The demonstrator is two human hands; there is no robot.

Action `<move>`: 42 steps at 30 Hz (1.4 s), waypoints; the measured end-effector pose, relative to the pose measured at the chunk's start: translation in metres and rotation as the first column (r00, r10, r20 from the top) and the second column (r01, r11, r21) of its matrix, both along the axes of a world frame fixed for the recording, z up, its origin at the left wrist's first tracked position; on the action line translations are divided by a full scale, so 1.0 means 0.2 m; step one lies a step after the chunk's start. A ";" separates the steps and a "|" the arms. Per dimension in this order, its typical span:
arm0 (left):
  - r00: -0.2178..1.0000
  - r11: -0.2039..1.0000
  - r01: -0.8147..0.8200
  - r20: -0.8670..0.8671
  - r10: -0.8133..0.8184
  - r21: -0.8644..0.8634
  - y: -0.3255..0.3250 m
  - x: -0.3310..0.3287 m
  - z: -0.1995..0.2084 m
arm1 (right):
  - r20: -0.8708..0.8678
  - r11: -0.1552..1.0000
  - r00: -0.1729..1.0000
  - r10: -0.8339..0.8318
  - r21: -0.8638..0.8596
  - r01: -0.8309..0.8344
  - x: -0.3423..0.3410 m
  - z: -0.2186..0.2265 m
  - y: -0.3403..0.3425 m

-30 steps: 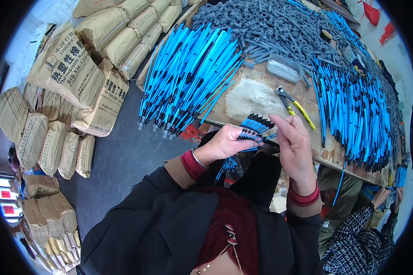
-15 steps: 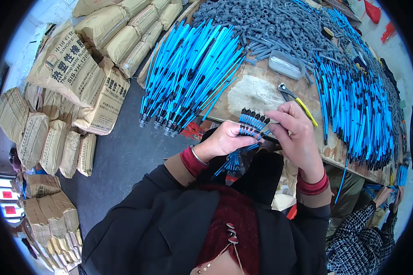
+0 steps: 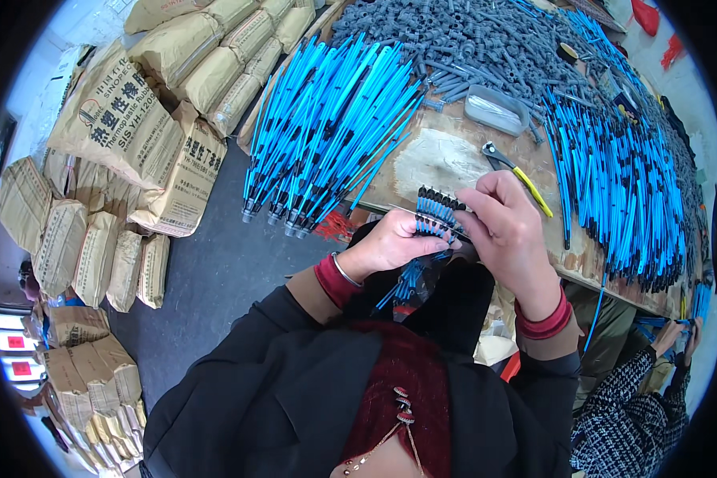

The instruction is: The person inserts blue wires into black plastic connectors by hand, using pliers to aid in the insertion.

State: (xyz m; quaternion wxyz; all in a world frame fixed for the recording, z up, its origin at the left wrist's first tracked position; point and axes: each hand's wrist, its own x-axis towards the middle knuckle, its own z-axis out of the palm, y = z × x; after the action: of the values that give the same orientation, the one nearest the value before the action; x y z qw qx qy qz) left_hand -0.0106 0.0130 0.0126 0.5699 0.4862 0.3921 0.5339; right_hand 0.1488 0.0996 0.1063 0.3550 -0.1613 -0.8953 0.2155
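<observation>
A row of thin blue rods with black tips is gripped in my left hand, thumb in front and fingers behind; a thin straight strip crosses the row. Their lower ends hang beneath my hands over my lap. My right hand is at the row's right end, thumb and index finger pinched at the black tips. Whatever small piece lies between those fingertips is hidden. Beyond my right hand, pliers with yellow handles rest on the wooden table.
A heap of grey plastic fittings covers the table's far side, near a clear plastic box. Bundles of blue rods lie left and right. Paper sacks are stacked at left. Another person's hands work at lower right.
My right hand has moved slightly left and closer, its fingertips now against the black tips at the row's right end. My left hand keeps its hold on the rods.
</observation>
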 end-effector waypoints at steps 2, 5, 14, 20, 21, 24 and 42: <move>1.000 0.999 0.002 -0.008 -0.002 0.042 0.00 0.00 0.00 | 0.007 1.000 1.000 -0.011 -0.004 0.011 0.00 0.01 0.00; 1.000 1.000 -0.002 -0.009 0.002 0.024 0.00 0.01 0.00 | 0.009 0.997 0.999 0.037 -0.073 -0.036 0.00 -0.01 0.01; 1.000 0.999 0.004 -0.013 -0.004 -0.040 0.00 0.00 0.03 | -0.047 0.964 0.993 0.106 -0.240 -0.114 0.00 -0.04 0.05; 1.000 0.999 -0.005 -0.004 0.005 0.036 0.00 -0.01 0.00 | -0.057 0.931 0.989 0.135 -0.336 -0.146 0.01 -0.05 0.06; 1.000 1.000 -0.007 0.006 0.007 0.024 0.00 -0.01 0.01 | -0.048 0.932 0.989 0.141 -0.329 -0.149 0.01 -0.05 0.06; 1.000 1.000 -0.005 0.021 0.005 0.013 0.00 -0.01 0.01 | -0.038 0.936 0.988 0.148 -0.317 -0.152 0.00 -0.05 0.07; 0.989 0.978 0.034 -0.149 -0.003 0.204 0.01 -0.01 -0.01 | 0.018 0.990 0.989 0.144 -0.009 -0.144 -0.07 -0.02 0.03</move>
State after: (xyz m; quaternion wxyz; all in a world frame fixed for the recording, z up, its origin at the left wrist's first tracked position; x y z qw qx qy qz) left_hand -0.0134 0.0159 0.0107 0.4906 0.5846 0.3713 0.5288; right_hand 0.1349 0.1060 0.1027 0.3297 -0.0994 -0.9070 0.2425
